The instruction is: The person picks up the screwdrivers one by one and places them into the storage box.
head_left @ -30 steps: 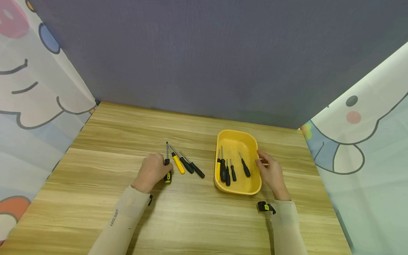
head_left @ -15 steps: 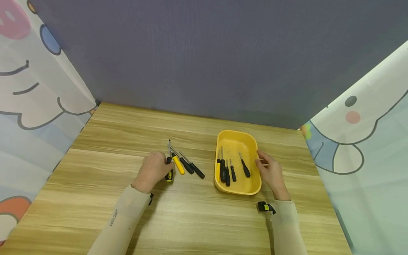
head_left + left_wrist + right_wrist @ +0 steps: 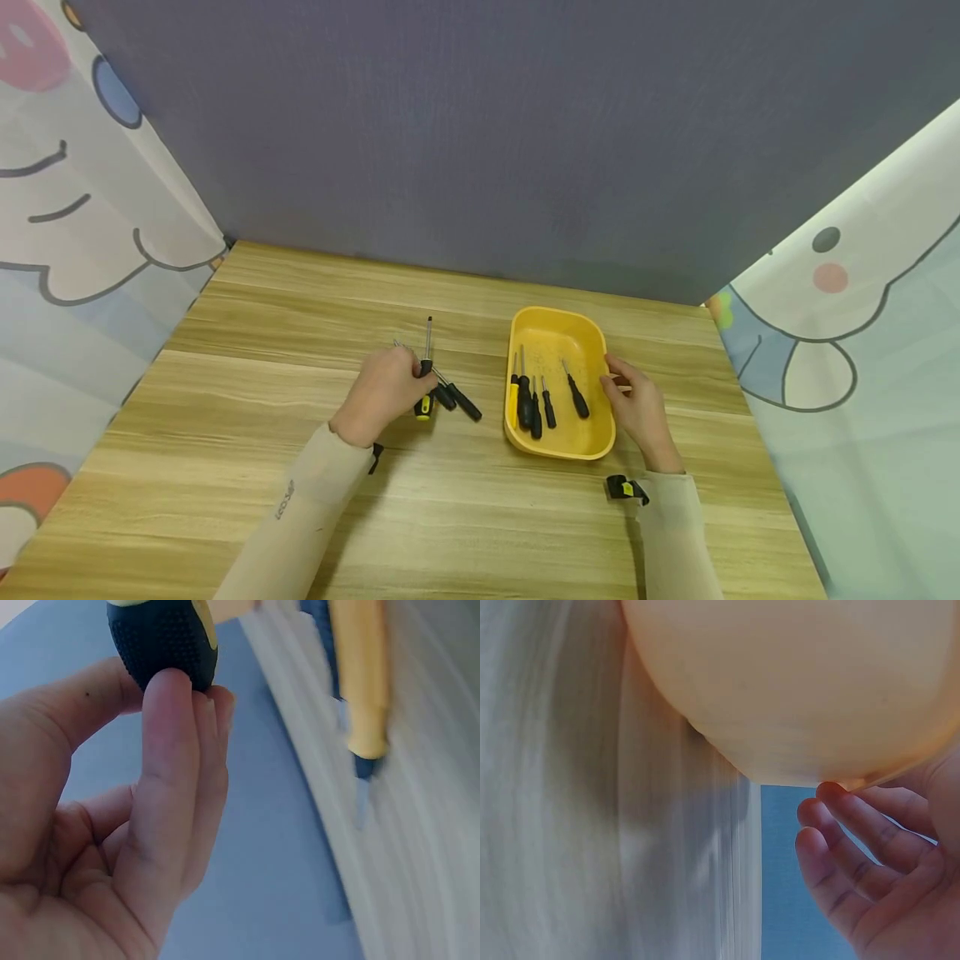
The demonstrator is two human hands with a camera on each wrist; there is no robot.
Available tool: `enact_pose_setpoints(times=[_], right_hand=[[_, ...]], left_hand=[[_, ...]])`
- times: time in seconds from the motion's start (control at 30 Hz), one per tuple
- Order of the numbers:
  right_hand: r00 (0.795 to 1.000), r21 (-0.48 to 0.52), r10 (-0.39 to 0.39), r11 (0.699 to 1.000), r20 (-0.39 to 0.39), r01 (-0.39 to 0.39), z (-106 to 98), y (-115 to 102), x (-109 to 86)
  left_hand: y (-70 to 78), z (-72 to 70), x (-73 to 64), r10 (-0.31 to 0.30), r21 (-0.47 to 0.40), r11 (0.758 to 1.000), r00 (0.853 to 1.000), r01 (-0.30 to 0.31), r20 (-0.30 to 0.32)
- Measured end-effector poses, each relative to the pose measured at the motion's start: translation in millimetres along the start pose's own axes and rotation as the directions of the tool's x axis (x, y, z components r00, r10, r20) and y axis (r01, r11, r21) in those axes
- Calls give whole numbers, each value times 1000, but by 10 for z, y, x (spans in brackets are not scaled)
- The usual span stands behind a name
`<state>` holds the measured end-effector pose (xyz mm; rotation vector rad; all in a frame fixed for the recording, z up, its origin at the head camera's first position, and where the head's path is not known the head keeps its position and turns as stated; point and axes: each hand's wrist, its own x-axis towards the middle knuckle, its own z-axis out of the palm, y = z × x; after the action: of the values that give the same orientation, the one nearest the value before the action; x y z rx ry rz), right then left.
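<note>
My left hand pinches a screwdriver by its black and yellow handle, with the shank pointing away from me. In the left wrist view, fingertips and thumb close round the handle. Below and beside that hand lie two black-handled screwdrivers and a yellow-handled one, which the hand hides in the head view. Thumb and fingers of my right hand hold the right rim of a yellow plastic tray. The right wrist view shows the tray's outer wall, with fingertips at its rim.
Inside the tray lie several screwdrivers: a yellow-handled one and black ones along the left side, another black one further right. The wooden table ends at a grey-blue panel behind; patterned cloth hangs at both sides.
My left hand has lifted the black and yellow screwdriver and moved right with it, over the other screwdrivers on the table. The right hand and tray have stayed in place.
</note>
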<state>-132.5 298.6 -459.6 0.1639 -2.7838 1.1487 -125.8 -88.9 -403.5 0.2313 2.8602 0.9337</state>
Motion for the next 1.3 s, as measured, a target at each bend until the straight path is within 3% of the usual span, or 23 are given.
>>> enact_pose_setpoints(times=[0.63, 0.93, 1.3], right_hand=[[1000, -4, 0, 1000, -3, 0, 6, 7, 9], [1000, 1, 8, 1000, -2, -8, 1, -3, 10], [1000, 2, 2, 1000, -7, -2, -3, -5, 22]], left_hand=[[620, 169, 333, 125, -59, 991, 989, -120, 77], [852, 487, 525, 195, -143, 974, 970, -174, 147], [1079, 843, 641, 160, -40, 987, 960, -155, 230]])
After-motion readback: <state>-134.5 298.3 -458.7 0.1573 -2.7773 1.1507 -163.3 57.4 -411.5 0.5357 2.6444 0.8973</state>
